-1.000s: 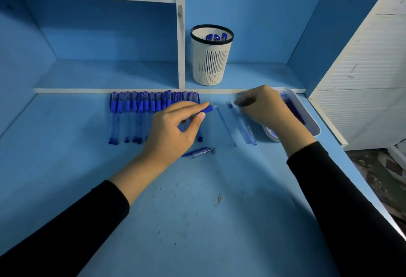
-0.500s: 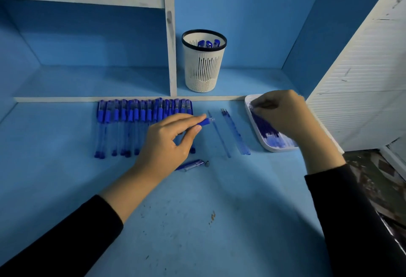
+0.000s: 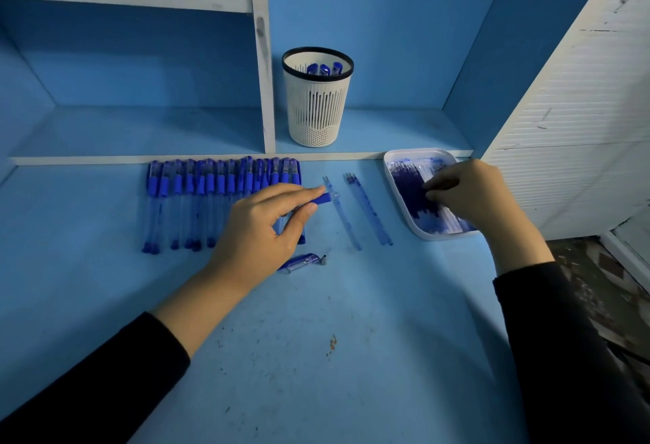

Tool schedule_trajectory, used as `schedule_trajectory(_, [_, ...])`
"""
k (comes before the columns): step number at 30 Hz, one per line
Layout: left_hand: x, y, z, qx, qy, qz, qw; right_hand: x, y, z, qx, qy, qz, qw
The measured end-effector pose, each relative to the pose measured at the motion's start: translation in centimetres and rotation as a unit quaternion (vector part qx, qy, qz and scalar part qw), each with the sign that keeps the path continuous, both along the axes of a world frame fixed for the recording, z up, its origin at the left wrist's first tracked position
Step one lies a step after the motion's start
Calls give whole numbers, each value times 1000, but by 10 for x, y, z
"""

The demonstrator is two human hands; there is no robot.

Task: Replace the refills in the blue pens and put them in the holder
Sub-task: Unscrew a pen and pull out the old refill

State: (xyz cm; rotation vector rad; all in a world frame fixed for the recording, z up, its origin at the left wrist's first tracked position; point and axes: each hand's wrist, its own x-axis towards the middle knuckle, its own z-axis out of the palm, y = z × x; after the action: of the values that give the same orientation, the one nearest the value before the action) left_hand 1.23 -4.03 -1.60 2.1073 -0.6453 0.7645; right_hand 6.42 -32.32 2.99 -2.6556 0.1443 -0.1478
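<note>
A row of several blue pens (image 3: 197,193) lies on the blue desk below the shelf edge. My left hand (image 3: 267,229) grips a blue pen barrel (image 3: 322,198) between thumb and fingers, just right of the row. My right hand (image 3: 467,193) hovers over the white tray (image 3: 404,156) of blue refills (image 3: 409,193), fingers curled and pinching at them. Loose refills (image 3: 369,211) lie between the hands. A detached pen tip section (image 3: 304,262) lies below my left hand. The white slotted holder (image 3: 316,105) on the shelf holds three blue pens.
A white vertical shelf divider (image 3: 263,56) stands left of the holder. A white slatted panel (image 3: 580,109) closes the right side. The desk's right edge drops to the floor (image 3: 598,267) near my right arm.
My right hand moved from the loose refills rightward onto the tray and reaches into the refills. My left hand keeps holding the pen barrel. The view shifted right.
</note>
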Motion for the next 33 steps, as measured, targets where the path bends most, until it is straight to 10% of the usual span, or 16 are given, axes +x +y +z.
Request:
schedule_trajectory(14, [0, 0, 0, 5, -5, -5, 1000, -4, 8, -4, -47, -33, -13, 998])
schedule_trajectory(19, [-2, -1, 0, -12, -27, -3, 1000, -8, 13, 8, 136, -60, -36, 988])
schedule_trajectory(23, [-2, 0, 0, -30, -37, 6, 999, -27, 48, 20, 542, -43, 8, 839])
schedule_trajectory(26, [-3, 0, 2, -44, -43, 7, 998, -36, 75, 16, 668, -38, 3, 743])
schedule_trajectory(33, [-3, 1, 2, -49, -43, 11, 998, -42, 91, 9, 711, -47, -6, 702])
